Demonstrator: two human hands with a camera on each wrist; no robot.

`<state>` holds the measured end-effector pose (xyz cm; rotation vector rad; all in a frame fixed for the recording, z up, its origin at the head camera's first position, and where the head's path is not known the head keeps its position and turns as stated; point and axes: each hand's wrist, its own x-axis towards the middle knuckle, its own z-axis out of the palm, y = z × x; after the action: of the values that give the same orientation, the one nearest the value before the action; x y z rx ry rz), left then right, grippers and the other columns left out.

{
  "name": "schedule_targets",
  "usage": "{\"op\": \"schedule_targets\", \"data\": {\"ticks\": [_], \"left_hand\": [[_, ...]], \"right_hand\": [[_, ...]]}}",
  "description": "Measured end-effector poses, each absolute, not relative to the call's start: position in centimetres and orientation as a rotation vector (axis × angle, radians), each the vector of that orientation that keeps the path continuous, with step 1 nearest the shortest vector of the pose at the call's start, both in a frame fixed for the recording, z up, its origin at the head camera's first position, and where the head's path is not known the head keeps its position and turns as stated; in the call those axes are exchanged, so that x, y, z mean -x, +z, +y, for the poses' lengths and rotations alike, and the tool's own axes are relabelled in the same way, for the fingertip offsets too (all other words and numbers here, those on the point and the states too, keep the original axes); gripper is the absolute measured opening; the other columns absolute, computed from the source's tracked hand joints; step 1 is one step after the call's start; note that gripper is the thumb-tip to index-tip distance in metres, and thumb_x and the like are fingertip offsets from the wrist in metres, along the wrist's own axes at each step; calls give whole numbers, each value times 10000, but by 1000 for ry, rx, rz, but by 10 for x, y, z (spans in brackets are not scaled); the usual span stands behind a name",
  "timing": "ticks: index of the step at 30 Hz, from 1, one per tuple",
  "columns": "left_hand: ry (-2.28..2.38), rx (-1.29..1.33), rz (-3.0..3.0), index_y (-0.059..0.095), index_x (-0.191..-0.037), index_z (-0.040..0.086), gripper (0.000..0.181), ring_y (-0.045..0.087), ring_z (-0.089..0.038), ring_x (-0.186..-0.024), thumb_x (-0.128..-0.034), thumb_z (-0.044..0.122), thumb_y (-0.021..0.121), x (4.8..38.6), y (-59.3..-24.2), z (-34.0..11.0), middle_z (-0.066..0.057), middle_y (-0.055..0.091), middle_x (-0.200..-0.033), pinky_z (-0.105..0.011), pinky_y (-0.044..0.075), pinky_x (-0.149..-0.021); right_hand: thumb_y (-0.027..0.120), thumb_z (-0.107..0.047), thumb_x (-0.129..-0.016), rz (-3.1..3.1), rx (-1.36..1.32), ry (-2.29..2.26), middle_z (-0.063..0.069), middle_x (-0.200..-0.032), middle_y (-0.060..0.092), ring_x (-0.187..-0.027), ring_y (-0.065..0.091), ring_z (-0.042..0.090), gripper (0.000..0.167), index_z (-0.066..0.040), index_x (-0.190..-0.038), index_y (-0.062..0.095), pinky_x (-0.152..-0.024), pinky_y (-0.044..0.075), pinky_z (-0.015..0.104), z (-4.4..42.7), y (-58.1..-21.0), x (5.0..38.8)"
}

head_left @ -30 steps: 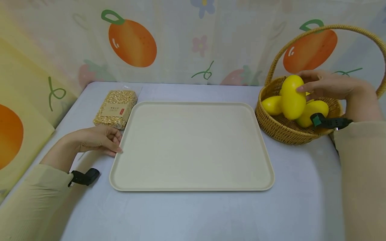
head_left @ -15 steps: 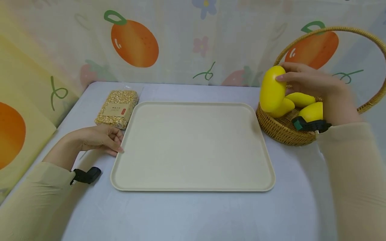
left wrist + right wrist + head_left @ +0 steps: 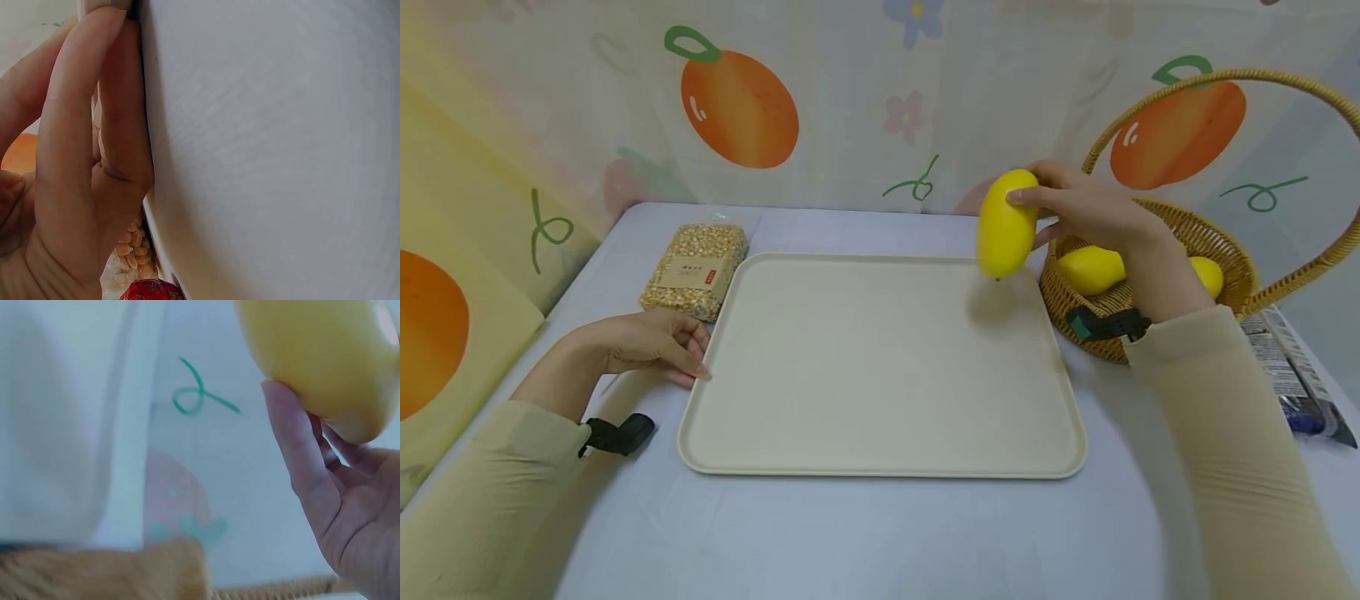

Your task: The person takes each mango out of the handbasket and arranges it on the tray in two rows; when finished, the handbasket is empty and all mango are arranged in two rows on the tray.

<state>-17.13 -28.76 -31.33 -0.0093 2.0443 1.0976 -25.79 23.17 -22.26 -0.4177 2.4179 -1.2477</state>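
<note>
My right hand (image 3: 1086, 208) grips a yellow mango (image 3: 1006, 225) upright, held in the air above the back right corner of the beige tray (image 3: 880, 367). In the right wrist view, the thumb and fingers press on the sides of this mango (image 3: 319, 356). At the tray's left edge, my left hand (image 3: 651, 346) pinches the rim between thumb and fingers. The left wrist view shows the fingers (image 3: 69, 137) at the rim, close to the white cloth. More yellow mangoes (image 3: 1090, 268) lie in the wicker basket (image 3: 1232, 250) on the right, partly hidden by my right arm.
A clear bag of corn kernels (image 3: 692, 267) lies behind my left hand, against the tray's back left corner. The basket's tall handle (image 3: 1300, 82) arches up on the right. Beside the basket lies a printed package (image 3: 1292, 375). A fruit-patterned curtain (image 3: 850, 100) hangs behind the table.
My right hand has carried the mango leftward, out of the basket and over the tray's back right corner. My left hand has stayed at the tray's left rim.
</note>
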Motion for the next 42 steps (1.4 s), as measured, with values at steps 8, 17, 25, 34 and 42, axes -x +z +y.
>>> {"op": "schedule_targets", "data": {"ticks": [8,17,25,34,42], "left_hand": [[1107,14,2034,453,-1064,-35,384,625,-94,-755,-822,11,747,172,-313,-288,-1,509,-830,-230,629,-755],[1101,13,2043,471,-1039,-24,360,628,-92,-743,-819,19,753,172,-311,-287,4,512,-816,-224,627,-743],[1102,17,2045,474,-1043,-29,356,633,-88,-736,-821,13,749,170,-310,-285,5,520,-813,-219,626,-735],[1104,16,2048,474,-1050,-34,364,632,-93,-744,-821,18,751,170,-310,-286,3,526,-819,-222,626,-737],[1105,10,2048,478,-1045,-26,354,630,-88,-741,-823,22,750,171,-312,-287,7,525,-816,-223,626,-737]], "right_hand": [[539,-424,-990,2407,493,-1242,38,-1180,505,-1051,557,231,469,-110,-1321,427,-786,627,315,186,-250,267],[585,-439,-959,2286,525,-1258,88,-1153,552,-1001,595,276,476,-143,-1298,428,-797,640,408,138,-275,270],[604,-474,-921,2252,530,-1281,92,-1200,562,-973,632,312,498,-183,-1298,459,-756,647,428,104,-284,270],[643,-508,-887,2245,427,-1281,97,-1181,570,-891,598,312,557,-196,-1312,463,-736,649,409,74,-295,272],[656,-540,-872,2271,362,-1236,83,-1158,599,-847,686,277,554,-182,-1263,495,-727,649,375,60,-303,276]]}}
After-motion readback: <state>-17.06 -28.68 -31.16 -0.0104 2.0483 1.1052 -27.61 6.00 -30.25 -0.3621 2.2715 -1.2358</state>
